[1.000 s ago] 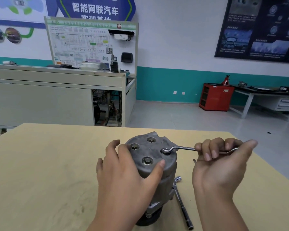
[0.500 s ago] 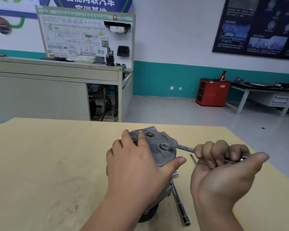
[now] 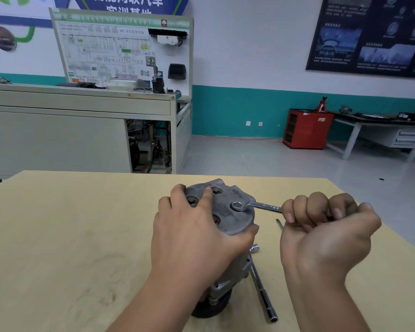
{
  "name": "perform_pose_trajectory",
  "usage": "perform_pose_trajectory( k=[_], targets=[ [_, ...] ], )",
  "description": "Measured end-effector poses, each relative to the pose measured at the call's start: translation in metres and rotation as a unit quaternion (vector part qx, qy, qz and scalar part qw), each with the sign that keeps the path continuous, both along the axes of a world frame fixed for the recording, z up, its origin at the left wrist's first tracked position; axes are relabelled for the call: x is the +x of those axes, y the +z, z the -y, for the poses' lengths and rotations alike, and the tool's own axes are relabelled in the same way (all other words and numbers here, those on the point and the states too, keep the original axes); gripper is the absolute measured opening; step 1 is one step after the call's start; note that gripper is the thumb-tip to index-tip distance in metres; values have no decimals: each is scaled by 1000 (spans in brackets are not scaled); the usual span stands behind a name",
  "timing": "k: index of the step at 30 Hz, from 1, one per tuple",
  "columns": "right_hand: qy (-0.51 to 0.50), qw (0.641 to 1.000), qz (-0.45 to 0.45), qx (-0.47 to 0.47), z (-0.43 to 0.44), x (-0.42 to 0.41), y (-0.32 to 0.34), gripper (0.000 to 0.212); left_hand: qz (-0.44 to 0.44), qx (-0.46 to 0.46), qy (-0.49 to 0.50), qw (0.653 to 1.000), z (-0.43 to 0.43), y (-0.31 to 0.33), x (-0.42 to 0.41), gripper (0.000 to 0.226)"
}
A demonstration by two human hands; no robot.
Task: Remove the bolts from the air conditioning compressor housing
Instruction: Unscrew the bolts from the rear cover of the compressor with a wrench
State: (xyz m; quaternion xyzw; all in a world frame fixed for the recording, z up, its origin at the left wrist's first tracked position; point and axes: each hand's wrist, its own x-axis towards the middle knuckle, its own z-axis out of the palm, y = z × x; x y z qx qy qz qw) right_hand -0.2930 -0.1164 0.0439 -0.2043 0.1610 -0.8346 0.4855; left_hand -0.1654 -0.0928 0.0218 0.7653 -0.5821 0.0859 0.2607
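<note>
The grey air conditioning compressor (image 3: pixel 235 216) stands upright on the wooden table (image 3: pixel 70 248), its end face tilted toward me with several recessed bolt holes. My left hand (image 3: pixel 192 236) grips the top of the housing, fingers over the face and thumb along its right edge. A ring spanner (image 3: pixel 256 206) sits with its ring on the right-hand bolt (image 3: pixel 237 205). My right hand (image 3: pixel 326 231) is fisted around the spanner's handle, to the right of the compressor.
A long socket extension bar (image 3: pixel 261 286) lies on the table at the compressor's right foot. A thin dark tool tip (image 3: pixel 279 223) shows beside my right fingers. The table's right edge runs close behind my right hand. A training bench and a red cabinet (image 3: pixel 307 129) stand beyond.
My left hand has slid up from the housing's side onto its top face. My right hand has swung the spanner handle a little toward me, and my head has turned slightly.
</note>
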Motion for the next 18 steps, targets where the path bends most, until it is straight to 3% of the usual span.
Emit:
perform_pose_trajectory(
  k=[18],
  targets=[
    [54, 997, 21, 57, 27, -11, 4, 36, 38, 4, 31, 999, 3, 1, -11, 101]
  ],
)
